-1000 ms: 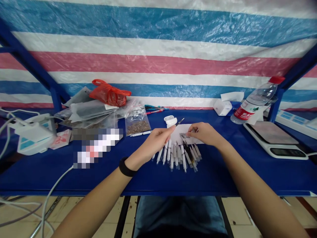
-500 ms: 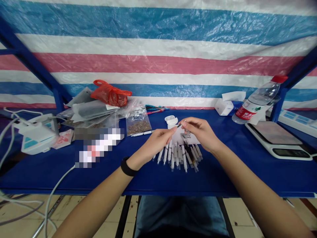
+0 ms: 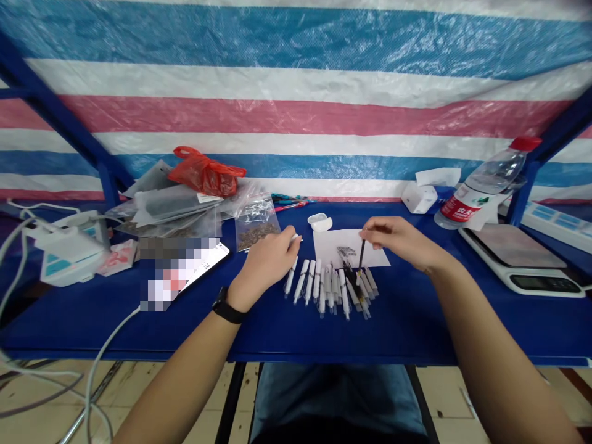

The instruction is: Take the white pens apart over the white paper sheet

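Observation:
My right hand [image 3: 398, 242] pinches a thin dark syringe [image 3: 361, 256], which points down toward the tips of a fanned row of several filled syringes [image 3: 329, 290]. The row lies on the blue table [image 3: 407, 320], partly on a white paper sheet [image 3: 370, 246]. A small dark item [image 3: 346, 252] rests on that sheet. My left hand [image 3: 265, 263] sits left of the row, with a small white piece [image 3: 295, 237] between its fingertips. A white earbud case [image 3: 319, 222] lies just beyond the paper.
Plastic bags, including a seed-filled pouch [image 3: 257, 225] and a red bag [image 3: 206, 174], lie at the back left. A pixelated phone [image 3: 185, 271] and white charger [image 3: 69, 250] are left. A tissue box [image 3: 419, 197], water bottle [image 3: 490, 184] and digital scale [image 3: 520, 259] are right.
My hands, close together over the paper a moment ago, have moved apart. The left went left with the white piece, and the right went right, now holding the dark syringe pointing down.

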A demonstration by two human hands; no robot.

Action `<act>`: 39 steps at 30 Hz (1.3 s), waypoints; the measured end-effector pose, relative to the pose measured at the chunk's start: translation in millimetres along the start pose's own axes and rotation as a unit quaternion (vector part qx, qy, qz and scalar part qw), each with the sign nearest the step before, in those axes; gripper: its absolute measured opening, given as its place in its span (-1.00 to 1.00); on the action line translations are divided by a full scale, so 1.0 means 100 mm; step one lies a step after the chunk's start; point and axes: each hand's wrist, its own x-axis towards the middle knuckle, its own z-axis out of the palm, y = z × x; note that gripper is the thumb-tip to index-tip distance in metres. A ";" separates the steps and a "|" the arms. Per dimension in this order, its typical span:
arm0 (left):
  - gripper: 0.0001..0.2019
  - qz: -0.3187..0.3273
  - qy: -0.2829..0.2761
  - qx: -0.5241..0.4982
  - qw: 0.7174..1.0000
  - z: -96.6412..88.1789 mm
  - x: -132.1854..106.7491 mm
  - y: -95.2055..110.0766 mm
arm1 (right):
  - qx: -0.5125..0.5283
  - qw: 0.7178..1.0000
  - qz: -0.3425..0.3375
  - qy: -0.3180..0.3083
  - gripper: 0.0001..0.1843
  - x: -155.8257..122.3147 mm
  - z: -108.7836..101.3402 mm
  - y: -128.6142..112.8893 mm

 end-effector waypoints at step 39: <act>-0.62 0.010 -0.109 0.044 0.993 0.01 -0.02 0.00 | -0.338 0.936 0.055 -0.074 -0.92 0.02 -0.20 0.23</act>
